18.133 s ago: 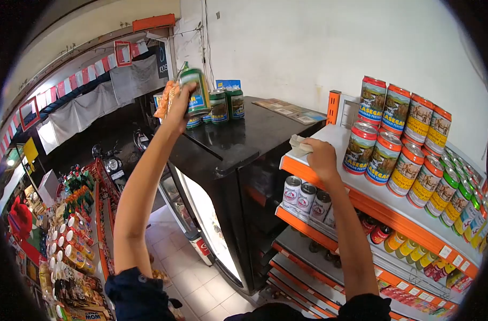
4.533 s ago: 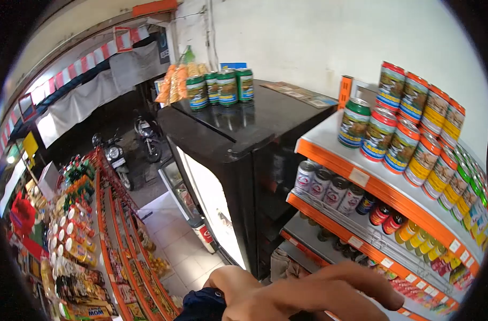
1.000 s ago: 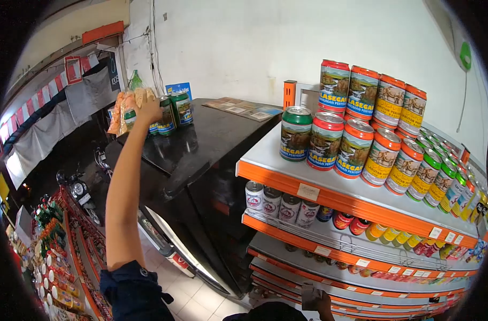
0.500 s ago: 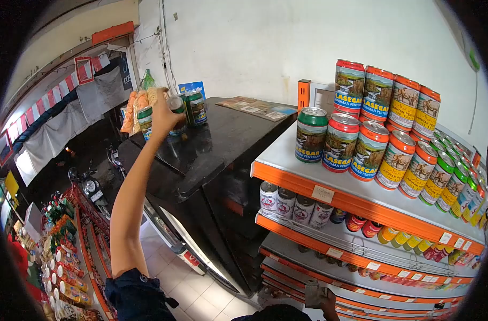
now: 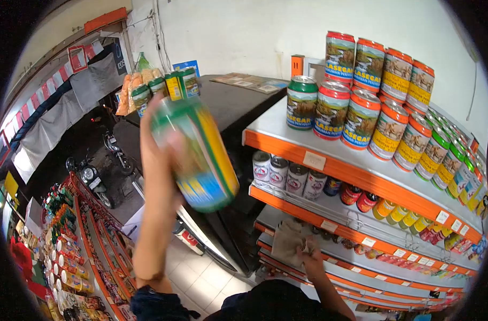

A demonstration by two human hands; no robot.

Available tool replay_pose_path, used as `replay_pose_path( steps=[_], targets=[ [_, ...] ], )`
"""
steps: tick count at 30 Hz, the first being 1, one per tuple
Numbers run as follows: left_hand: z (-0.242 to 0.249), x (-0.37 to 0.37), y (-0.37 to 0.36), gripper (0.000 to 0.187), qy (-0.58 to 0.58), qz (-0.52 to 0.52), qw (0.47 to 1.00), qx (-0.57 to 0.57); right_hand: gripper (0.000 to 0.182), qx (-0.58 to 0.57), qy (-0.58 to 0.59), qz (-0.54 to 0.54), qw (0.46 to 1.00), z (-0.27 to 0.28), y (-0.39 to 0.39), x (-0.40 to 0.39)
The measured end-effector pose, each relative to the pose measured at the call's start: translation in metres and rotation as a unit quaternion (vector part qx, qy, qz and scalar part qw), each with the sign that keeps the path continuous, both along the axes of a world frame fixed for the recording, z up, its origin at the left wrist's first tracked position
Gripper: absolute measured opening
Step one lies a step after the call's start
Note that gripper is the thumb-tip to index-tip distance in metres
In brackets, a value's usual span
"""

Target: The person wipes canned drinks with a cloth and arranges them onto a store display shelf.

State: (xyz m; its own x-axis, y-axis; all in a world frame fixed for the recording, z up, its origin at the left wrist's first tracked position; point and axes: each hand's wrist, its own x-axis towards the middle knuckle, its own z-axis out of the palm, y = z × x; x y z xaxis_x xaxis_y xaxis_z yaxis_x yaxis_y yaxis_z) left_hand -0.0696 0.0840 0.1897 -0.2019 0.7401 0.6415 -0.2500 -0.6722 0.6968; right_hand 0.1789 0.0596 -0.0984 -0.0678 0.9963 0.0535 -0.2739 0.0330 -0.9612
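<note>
My left hand (image 5: 157, 160) is closed around a green drink can (image 5: 204, 152) with a yellow and blue label. The can is tilted, close to the camera and smeared by motion. Low down, in front of the lower shelves, my right hand (image 5: 311, 260) grips a grey-brown cloth (image 5: 286, 244) that hangs from its fingers. Several more green cans (image 5: 189, 84) stand at the far end of the black cabinet top (image 5: 222, 101). On the white top shelf (image 5: 265, 122), a green can (image 5: 301, 101) stands at the left end of the front row.
Red, orange and green cans (image 5: 331, 109) fill the top shelf, some stacked two high. White cans (image 5: 278, 172) and bottles (image 5: 398, 214) line the shelf below. Bags of snacks (image 5: 131, 88) sit behind the cabinet. A snack rack (image 5: 89, 230) and motorcycles (image 5: 91, 176) are at left.
My left hand has brought a green can from the cabinet's far end toward me. My right hand has risen with the cloth, which now shows more fully.
</note>
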Motion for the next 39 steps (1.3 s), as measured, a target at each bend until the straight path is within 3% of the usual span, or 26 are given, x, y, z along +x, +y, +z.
replay_pose_path(
  steps=[2, 4, 6, 7, 8, 9, 13, 17, 21, 22, 24, 25, 26, 27, 28, 29, 30, 31, 32, 34, 35, 36, 38, 39],
  targets=[
    [-0.044, 0.026, -0.014, 0.099, 0.207, 0.142, 0.960, 0.125, 0.041, 0.187, -0.168, -0.045, 0.967, 0.057, -0.005, 0.003],
    [-0.092, 0.038, -0.008, 0.112, 0.348, 0.141, 0.897, 0.233, 0.045, 0.336, -0.145, -0.058, 0.929, 0.112, -0.009, 0.001],
    [-0.111, 0.049, -0.011, 0.114, 0.413, 0.106, 0.892, 0.154, 0.051, 0.455, -0.268, -0.078, 0.846, 0.146, -0.007, 0.005],
    [-0.120, 0.053, -0.007, 0.116, 0.412, 0.093, 0.895, 0.144, 0.051, 0.448, -0.271, -0.091, 0.847, 0.159, -0.015, 0.003],
    [-0.131, 0.056, 0.001, 0.119, 0.411, 0.082, 0.898, 0.133, 0.051, 0.490, -0.361, -0.015, 0.793, 0.173, -0.025, 0.001],
    [-0.142, 0.049, 0.014, 0.117, 0.478, 0.119, 0.846, 0.204, 0.052, 0.523, -0.445, 0.062, 0.724, 0.180, -0.029, 0.001],
    [-0.137, 0.056, 0.000, 0.112, 0.459, 0.078, 0.857, 0.221, 0.050, 0.463, -0.438, -0.001, 0.770, 0.171, -0.020, 0.018],
    [-0.129, 0.066, 0.010, 0.071, 0.454, 0.075, 0.858, 0.229, 0.046, 0.479, -0.488, 0.000, 0.730, 0.155, -0.050, 0.017],
    [-0.137, 0.079, 0.005, 0.072, 0.447, -0.039, 0.876, 0.177, 0.042, 0.453, -0.474, -0.019, 0.755, 0.170, -0.032, 0.020],
    [-0.138, 0.085, 0.002, 0.076, 0.385, -0.010, 0.908, 0.165, 0.042, 0.453, -0.476, -0.026, 0.753, 0.168, -0.029, 0.022],
    [-0.143, 0.091, -0.005, 0.083, 0.254, 0.043, 0.956, 0.138, 0.043, 0.412, -0.384, -0.114, 0.819, 0.155, -0.024, 0.024],
    [-0.156, 0.085, 0.003, 0.081, 0.239, 0.064, 0.967, 0.062, 0.043, 0.413, -0.348, -0.101, 0.836, 0.143, -0.027, 0.024],
    [-0.148, 0.096, 0.002, 0.072, 0.054, -0.036, 0.997, -0.047, 0.042, 0.436, -0.315, -0.059, 0.841, 0.126, -0.032, 0.019],
    [-0.144, 0.097, 0.002, 0.067, -0.043, -0.132, 0.989, -0.050, 0.042, 0.456, -0.283, -0.016, 0.844, 0.111, -0.037, 0.014],
    [-0.143, 0.096, 0.002, 0.062, -0.138, -0.225, 0.963, -0.056, 0.042, 0.457, -0.289, -0.021, 0.841, 0.103, -0.043, 0.010],
    [-0.147, 0.096, 0.000, 0.062, -0.141, -0.233, 0.961, -0.052, 0.041, 0.488, -0.283, -0.051, 0.824, 0.098, -0.047, 0.009],
    [-0.154, 0.096, -0.004, 0.060, -0.172, -0.295, 0.926, -0.159, 0.041, 0.520, -0.277, -0.079, 0.804, 0.097, -0.049, 0.012],
    [-0.160, 0.097, -0.007, 0.060, -0.196, -0.353, 0.876, -0.265, 0.043, 0.501, -0.275, -0.047, 0.819, 0.103, -0.046, 0.018],
    [-0.165, 0.101, -0.008, 0.060, -0.195, -0.359, 0.873, -0.265, 0.043, 0.500, -0.278, -0.051, 0.818, 0.115, -0.041, 0.021],
    [-0.186, 0.113, -0.007, 0.070, -0.199, -0.409, 0.758, -0.467, 0.037, 0.445, -0.354, -0.096, 0.817, 0.144, -0.030, 0.022],
    [-0.220, 0.118, -0.004, 0.066, -0.491, -0.570, 0.550, -0.363, 0.040, 0.428, -0.378, -0.083, 0.817, 0.146, -0.024, 0.027],
    [-0.228, 0.119, -0.005, 0.066, -0.489, -0.577, 0.548, -0.358, 0.040, 0.432, -0.383, -0.085, 0.812, 0.141, -0.027, 0.030],
    [-0.228, 0.120, 0.003, 0.067, -0.280, -0.479, 0.718, -0.420, 0.050, 0.476, -0.439, 0.004, 0.762, 0.114, -0.045, 0.030],
    [-0.209, 0.120, 0.003, 0.066, -0.237, -0.417, 0.771, -0.419, 0.052, 0.483, -0.452, 0.018, 0.750, 0.105, -0.061, 0.031]
  ],
)
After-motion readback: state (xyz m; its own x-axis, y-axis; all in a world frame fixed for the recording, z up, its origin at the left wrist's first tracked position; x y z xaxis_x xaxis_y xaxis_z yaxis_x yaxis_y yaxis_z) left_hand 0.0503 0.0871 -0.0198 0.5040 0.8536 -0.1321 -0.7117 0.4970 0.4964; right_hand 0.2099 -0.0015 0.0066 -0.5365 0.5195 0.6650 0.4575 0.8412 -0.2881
